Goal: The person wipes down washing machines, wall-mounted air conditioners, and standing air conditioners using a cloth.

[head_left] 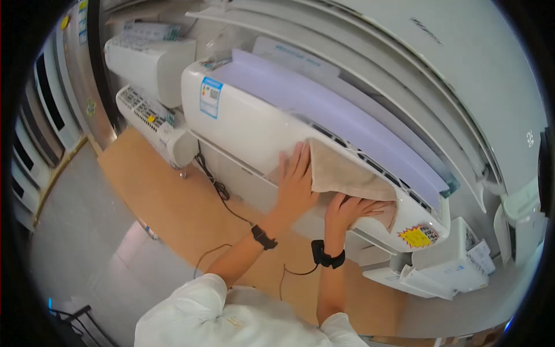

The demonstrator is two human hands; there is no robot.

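Note:
A long white air conditioner unit (248,115) hangs in front of me, with a blue-and-white label at its left end and a yellow-red sticker at its right end. A beige cloth (344,170) lies against its front face. My left hand (296,179) rests on the unit with its fingers spread, touching the cloth's left edge. My right hand (350,211) lies at the cloth's lower edge, its fingers stretched to the right over a fold. Both wrists wear black bands.
Two smaller white units (170,72) (156,127) are at the left. More white units (451,266) stand at the lower right. A black cable (213,182) hangs below the long unit, over a brown board (144,168). Upright appliances line the far left.

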